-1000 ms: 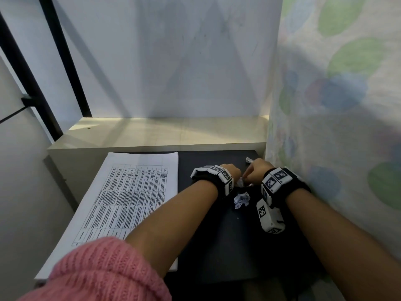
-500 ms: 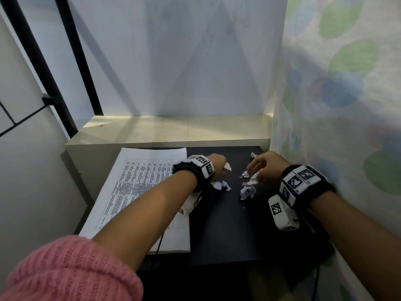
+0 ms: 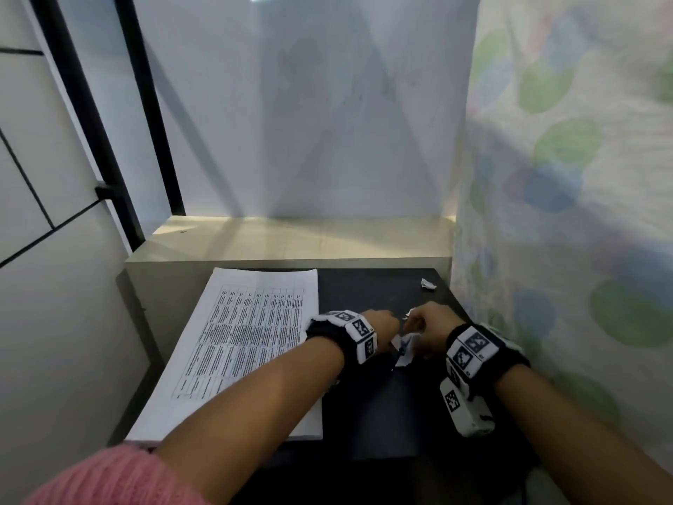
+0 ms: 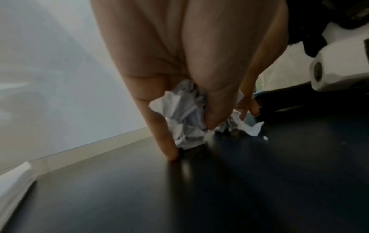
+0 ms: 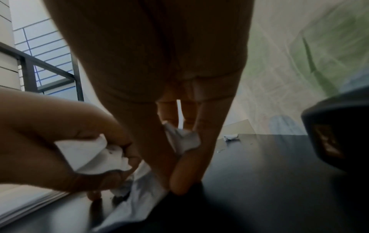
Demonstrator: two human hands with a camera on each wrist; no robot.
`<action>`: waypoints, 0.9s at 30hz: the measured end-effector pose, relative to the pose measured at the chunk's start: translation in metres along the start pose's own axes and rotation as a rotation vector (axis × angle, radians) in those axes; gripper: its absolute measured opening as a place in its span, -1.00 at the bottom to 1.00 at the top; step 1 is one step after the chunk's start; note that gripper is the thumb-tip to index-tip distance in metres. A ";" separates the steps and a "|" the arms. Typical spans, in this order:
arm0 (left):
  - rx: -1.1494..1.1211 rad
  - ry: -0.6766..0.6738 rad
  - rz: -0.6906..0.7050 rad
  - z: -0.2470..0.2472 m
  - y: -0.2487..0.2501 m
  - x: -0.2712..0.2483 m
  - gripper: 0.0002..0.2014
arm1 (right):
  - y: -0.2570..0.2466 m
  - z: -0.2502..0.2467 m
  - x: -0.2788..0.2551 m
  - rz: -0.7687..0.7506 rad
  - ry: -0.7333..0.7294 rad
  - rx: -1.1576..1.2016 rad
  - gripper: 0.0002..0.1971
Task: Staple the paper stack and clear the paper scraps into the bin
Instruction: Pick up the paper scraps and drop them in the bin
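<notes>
A printed paper stack (image 3: 247, 337) lies on the left half of the black desk (image 3: 375, 406). My left hand (image 3: 382, 320) is curled round crumpled white paper scraps (image 4: 183, 116), one fingertip touching the desk. My right hand (image 3: 426, 324) sits close beside it and pinches another scrap (image 5: 183, 140) between thumb and fingers. More crumpled scraps (image 3: 404, 349) lie on the desk under and between both hands. A single small scrap (image 3: 428, 284) rests apart near the desk's far right corner. No stapler and no bin show in any view.
A pale raised ledge (image 3: 298, 242) runs along the back of the desk under a white wall. A curtain with green and blue dots (image 3: 564, 213) hangs close on the right. A black window frame (image 3: 109, 158) stands at the left.
My left hand moved right, from the edge of the stack back to the right hand, gathering the scraps that lay between them. The camera view shifted slightly.
</notes>
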State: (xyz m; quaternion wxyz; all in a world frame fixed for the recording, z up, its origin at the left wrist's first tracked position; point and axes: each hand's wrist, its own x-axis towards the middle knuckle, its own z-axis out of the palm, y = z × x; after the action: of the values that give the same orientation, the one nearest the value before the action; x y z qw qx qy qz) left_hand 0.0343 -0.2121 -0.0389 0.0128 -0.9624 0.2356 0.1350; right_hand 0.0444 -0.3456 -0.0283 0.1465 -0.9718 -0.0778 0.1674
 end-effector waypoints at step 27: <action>-0.193 -0.028 -0.192 0.022 -0.005 0.005 -0.57 | -0.007 0.012 0.006 0.051 -0.029 0.547 -0.82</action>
State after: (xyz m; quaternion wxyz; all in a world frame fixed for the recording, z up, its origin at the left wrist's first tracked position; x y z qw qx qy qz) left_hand 0.0351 -0.2075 -0.0617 -0.0635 -0.9753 0.1281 0.1684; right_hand 0.0448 -0.3350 -0.0390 0.3981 -0.8953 -0.0076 0.1999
